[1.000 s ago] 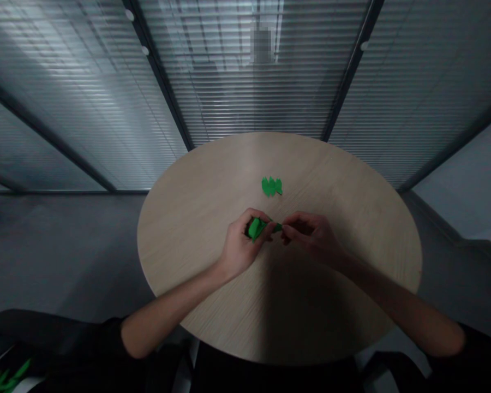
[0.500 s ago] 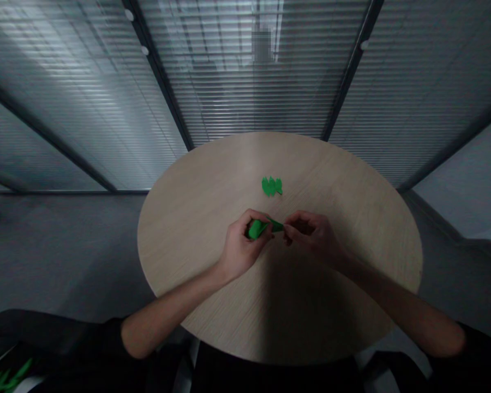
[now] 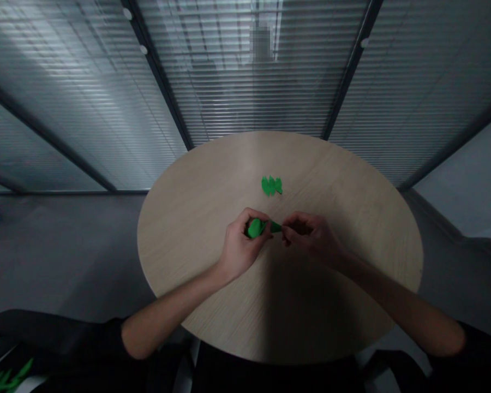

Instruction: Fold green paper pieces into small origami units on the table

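green piece (image 3: 255, 228) sits in our left hand (image 3: 242, 243), over the round table (image 3: 196, 185), gripped between thumb and fingers; with our right hand (image 3: 309, 233) we pinch its tapered end. just beyond lie green leaf shapes (image 3: 271, 186), then slatted blinds (image 3: 237, 103).

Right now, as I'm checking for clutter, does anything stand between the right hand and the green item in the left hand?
Nothing visible does: the right hand appears to touch the green item at its tip. The jagged green piece lies beyond, on the table.
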### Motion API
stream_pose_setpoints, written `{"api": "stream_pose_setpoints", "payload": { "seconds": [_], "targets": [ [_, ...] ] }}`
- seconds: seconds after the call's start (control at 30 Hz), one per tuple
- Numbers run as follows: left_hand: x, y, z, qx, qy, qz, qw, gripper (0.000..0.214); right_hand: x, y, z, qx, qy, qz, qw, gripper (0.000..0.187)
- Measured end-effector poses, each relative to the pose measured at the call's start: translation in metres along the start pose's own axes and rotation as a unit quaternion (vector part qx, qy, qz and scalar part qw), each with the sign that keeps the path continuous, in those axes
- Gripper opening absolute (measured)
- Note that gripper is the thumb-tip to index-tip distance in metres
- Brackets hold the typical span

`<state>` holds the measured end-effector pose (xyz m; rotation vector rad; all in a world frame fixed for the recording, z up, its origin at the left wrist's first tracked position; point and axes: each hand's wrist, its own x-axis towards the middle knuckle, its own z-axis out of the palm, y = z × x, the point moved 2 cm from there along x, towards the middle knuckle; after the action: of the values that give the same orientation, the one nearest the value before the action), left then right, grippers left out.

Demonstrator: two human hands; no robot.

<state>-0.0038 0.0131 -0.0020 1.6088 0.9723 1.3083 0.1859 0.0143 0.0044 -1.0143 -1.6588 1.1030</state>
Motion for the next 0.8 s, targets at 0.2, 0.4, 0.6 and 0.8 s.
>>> {"api": "stream_pose_setpoints", "payload": {
  "seconds": [0.2,0.4,0.6,0.8],
  "targets": [
    [0.0004,0.0000,0.0018,-0.027,0.000,0.006,1.000,0.011,-0.0001,0.0008,-0.0006,0.012,-0.006,0.004,1.000,0.019],
    [0.0000,0.0043,0.0028,-0.034,0.002,0.008,0.999,0.010,0.0009,-0.0006,-0.0005,0.004,-0.013,0.004,1.000,0.020],
    [0.0007,0.0050,0.0028,-0.031,-0.004,0.006,1.000,0.011,0.0000,0.0010,-0.0001,0.010,-0.013,0.013,1.000,0.020],
    [-0.0006,0.0010,0.0044,-0.008,-0.026,0.021,0.999,0.014,-0.0005,0.0009,0.0030,-0.003,-0.027,0.022,0.999,0.025]
  ]
}}
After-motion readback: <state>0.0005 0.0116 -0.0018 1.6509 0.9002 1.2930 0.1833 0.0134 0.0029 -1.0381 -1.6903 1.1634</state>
